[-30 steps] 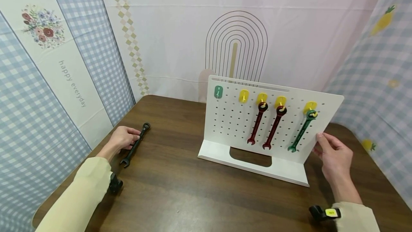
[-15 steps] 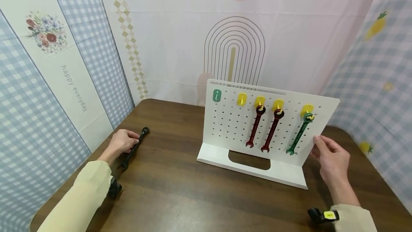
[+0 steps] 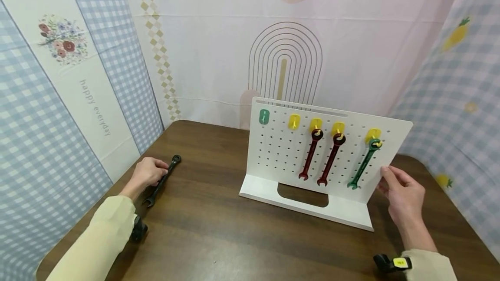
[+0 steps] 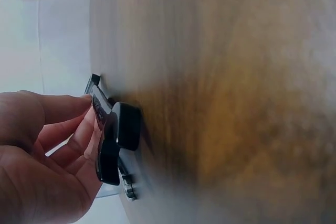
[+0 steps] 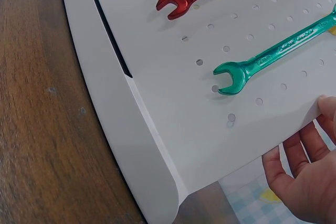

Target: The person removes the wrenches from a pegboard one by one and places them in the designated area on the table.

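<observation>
In the head view, my left hand (image 3: 146, 173) pinches a black combination wrench (image 3: 163, 181) at the table's left side. Up close in the left wrist view, the wrench's open end (image 4: 122, 129) points toward the camera, and thumb and fingers grip its shank. On the right, my right hand (image 3: 404, 192) holds the side edge of a white pegboard stand (image 3: 273, 151) between thumb and fingers. Two red wrenches (image 3: 311, 155) and a green wrench (image 3: 363, 166) hang from yellow hooks on that board.
Two hooks bear no wrench: a green hook (image 3: 264, 117) at the board's left and a yellow hook (image 3: 294, 121) beside it. The stand's base has a cutout (image 3: 302, 194). Brown table (image 3: 218, 229) lies between the hands. Printed curtains (image 3: 207, 55) enclose the back and sides.
The head view has tipped slightly, so everything sits a little lower. The black wrench's open end has shifted slightly left. Both hands keep their holds, and the board stands as before.
</observation>
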Demonstrator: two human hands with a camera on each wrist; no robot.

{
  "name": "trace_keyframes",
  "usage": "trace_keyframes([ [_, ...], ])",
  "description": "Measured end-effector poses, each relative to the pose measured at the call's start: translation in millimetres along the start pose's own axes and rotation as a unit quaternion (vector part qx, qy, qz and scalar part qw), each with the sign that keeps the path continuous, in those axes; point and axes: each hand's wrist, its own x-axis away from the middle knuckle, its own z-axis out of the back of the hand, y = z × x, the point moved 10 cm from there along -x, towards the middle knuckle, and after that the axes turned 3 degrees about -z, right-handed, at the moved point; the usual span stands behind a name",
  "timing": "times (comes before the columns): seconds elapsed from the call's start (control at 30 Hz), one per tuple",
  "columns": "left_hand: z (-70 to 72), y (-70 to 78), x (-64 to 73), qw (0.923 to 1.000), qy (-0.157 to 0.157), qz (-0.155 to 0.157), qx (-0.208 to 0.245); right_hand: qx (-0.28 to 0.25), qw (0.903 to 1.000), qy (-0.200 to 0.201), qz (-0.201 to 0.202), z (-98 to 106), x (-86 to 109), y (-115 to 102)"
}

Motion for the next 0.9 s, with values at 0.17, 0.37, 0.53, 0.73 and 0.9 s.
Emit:
trace_keyframes([
  [0.17, 3.1, -3.2, 0.6, 0.9995, 0.001, 0.011, 0.029, -0.005, 1.0, 0.0, -0.002, 1, 0.9, 0],
  [0.37, 7.9, -6.2, 2.2, 0.9992, -0.001, 0.016, 0.036, -0.005, 1.0, 0.001, -0.006, -1, 1.8, -1],
  [0.53, 11.5, -1.8, 1.8, 1.0, 0.002, -0.002, 0.006, -0.003, 1.0, 0.006, -0.007, 0, 1.8, 0],
  [0.73, 18.6, 18.2, 3.3, 0.9993, 0.025, -0.028, -0.004, 0.001, 1.0, 0.005, -0.005, -1, 1.0, 1],
  [0.9, 17.1, 39.9, 2.0, 0.9968, 0.027, -0.05, 0.057, -0.004, 1.0, 0.002, -0.002, 0, 1.8, -1],
])
